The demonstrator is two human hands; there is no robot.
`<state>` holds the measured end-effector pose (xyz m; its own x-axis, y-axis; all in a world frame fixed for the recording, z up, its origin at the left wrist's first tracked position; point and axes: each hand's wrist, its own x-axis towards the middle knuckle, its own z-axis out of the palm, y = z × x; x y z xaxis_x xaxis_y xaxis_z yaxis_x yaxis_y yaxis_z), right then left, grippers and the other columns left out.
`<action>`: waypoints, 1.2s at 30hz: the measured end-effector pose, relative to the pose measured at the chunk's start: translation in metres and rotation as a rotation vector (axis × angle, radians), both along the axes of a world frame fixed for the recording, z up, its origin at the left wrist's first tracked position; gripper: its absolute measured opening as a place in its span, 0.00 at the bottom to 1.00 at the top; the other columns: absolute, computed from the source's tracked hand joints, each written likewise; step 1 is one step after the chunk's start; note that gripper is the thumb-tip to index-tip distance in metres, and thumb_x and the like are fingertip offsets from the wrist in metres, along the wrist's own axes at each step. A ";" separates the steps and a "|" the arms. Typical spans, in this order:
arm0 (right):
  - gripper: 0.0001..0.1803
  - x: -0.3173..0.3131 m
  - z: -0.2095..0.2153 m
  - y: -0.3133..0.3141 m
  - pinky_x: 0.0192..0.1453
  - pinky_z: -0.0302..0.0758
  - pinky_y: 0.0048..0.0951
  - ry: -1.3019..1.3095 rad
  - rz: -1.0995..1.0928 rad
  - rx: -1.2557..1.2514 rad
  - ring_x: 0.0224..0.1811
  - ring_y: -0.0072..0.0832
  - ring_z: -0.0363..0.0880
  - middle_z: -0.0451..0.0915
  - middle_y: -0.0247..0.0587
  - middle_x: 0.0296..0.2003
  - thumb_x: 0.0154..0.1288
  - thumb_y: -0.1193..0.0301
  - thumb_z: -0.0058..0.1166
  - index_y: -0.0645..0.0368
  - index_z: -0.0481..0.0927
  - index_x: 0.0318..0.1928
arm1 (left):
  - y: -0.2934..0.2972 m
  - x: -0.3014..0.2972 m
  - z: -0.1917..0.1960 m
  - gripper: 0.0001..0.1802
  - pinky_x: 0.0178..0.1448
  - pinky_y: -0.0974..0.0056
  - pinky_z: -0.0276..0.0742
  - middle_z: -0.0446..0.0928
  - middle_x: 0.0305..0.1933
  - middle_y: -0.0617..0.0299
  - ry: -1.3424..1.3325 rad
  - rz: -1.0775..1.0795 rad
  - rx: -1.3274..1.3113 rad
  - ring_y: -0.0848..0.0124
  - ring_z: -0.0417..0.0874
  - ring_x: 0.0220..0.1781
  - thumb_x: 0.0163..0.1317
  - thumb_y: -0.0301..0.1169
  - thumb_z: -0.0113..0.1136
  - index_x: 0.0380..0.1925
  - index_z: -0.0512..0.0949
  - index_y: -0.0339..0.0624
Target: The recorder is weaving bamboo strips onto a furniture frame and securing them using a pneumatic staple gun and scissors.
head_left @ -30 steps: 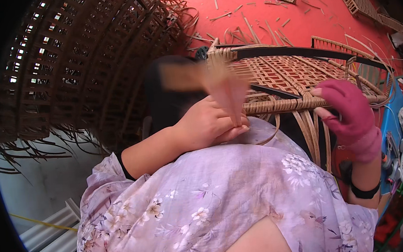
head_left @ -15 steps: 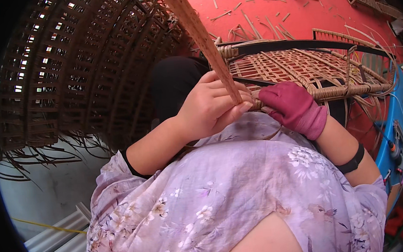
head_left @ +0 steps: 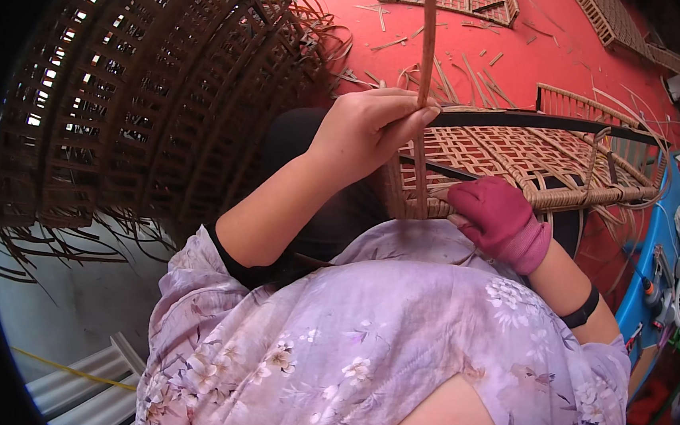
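A long cane strip (head_left: 424,62) runs upward from the wrapped rim of a woven rattan panel (head_left: 511,159) lying across the person's lap above the red floor (head_left: 550,44). The bare left hand (head_left: 369,130), wrist raised and fingers curled, pinches the strip in a closed grip. The right hand (head_left: 500,220), in a maroon glove, presses closed on the panel's rim just below, with a large dark woven basket (head_left: 147,92) to the left.

The picture is bright and mostly sharp, with soft daylight and only weak shadows. Light shines through small gaps at the upper left. The edges are black and round, and straight lines bend there.
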<state>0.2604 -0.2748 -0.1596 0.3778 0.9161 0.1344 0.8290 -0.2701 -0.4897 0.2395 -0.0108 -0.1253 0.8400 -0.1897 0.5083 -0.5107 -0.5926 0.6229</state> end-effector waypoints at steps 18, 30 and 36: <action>0.21 0.003 0.017 0.012 0.45 0.78 0.41 0.044 0.044 -0.025 0.42 0.48 0.81 0.83 0.47 0.42 0.56 0.73 0.64 0.58 0.81 0.52 | 0.016 0.029 -0.013 0.18 0.29 0.69 0.68 0.76 0.19 0.72 0.575 0.015 -0.318 0.85 0.72 0.25 0.67 0.42 0.68 0.31 0.87 0.35; 0.26 0.023 0.045 0.064 0.42 0.78 0.39 -0.237 -0.113 0.275 0.41 0.43 0.80 0.77 0.42 0.43 0.51 0.73 0.70 0.56 0.81 0.53 | 0.002 0.018 -0.022 0.21 0.42 0.66 0.75 0.80 0.36 0.66 0.288 0.354 -0.408 0.74 0.79 0.41 0.56 0.43 0.77 0.40 0.83 0.39; 0.25 0.018 0.042 0.068 0.43 0.79 0.39 -0.317 -0.089 0.299 0.42 0.43 0.80 0.78 0.42 0.43 0.51 0.72 0.70 0.57 0.81 0.52 | 0.002 0.008 -0.020 0.11 0.48 0.58 0.75 0.82 0.37 0.63 -0.178 0.341 0.076 0.62 0.82 0.43 0.51 0.38 0.76 0.27 0.83 0.47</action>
<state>0.2785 -0.2069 -0.1178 0.3513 0.7851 0.5101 0.9306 -0.2327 -0.2826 0.2480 -0.0084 -0.1450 0.7615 0.0422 0.6468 -0.3729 -0.7876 0.4905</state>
